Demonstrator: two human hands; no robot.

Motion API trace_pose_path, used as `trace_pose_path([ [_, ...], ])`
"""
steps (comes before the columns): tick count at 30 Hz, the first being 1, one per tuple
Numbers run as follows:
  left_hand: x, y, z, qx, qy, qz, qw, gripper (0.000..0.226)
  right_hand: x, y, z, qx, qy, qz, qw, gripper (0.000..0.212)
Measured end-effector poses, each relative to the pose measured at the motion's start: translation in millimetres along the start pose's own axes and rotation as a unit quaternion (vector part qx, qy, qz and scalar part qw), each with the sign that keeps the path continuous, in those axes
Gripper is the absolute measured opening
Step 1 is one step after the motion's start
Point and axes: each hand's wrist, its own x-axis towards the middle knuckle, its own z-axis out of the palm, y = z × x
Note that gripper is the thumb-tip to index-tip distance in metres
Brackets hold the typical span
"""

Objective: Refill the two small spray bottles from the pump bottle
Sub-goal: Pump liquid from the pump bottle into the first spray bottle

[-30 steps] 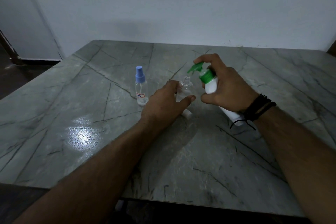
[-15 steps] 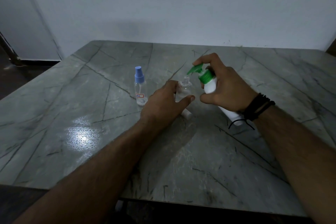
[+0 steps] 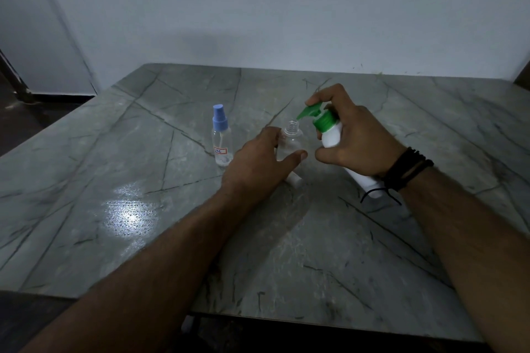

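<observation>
Table (image 3: 143,209): polished veined stone, showing a glossy glare patch left of the left hand (image 3: 259,163). Open spray bottle (image 3: 291,140) in that hand: clear smooth plastic. Pump bottle (image 3: 332,136) in the right hand (image 3: 355,140): matt white plastic, green plastic pump. Wristband (image 3: 407,166): black cord.

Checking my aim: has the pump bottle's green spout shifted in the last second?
No. The green spout sits just over the open bottle's neck, right of the blue-capped bottle, same as before.
</observation>
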Motion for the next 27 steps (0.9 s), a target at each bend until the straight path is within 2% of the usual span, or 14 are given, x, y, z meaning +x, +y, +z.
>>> trace_pose_path([
  [4,0.4,-2.2,0.6,-0.003,0.0,0.004,1.0,0.057,-0.6,-1.4,0.4,-0.007,-0.001,-0.006,1.0,0.077],
  [9,1.0,-2.9,1.3,-0.004,-0.002,0.003,1.0,0.055,-0.2,-0.8,0.1,-0.001,0.0,0.0,1.0,0.07],
  [15,1.3,-4.3,0.9,-0.001,0.002,0.006,1.0,0.056,-1.3,-2.3,-0.6,-0.002,0.007,-0.005,1.0,0.077],
  [21,0.7,-2.3,0.2,-0.003,-0.004,0.001,1.0,0.057,-0.2,-1.3,0.7,0.0,0.003,0.001,1.0,0.07],
  [27,-0.2,-2.0,-0.2,-0.004,-0.002,0.001,1.0,0.056,-0.9,-2.1,-0.2,-0.004,0.003,-0.011,1.0,0.078],
])
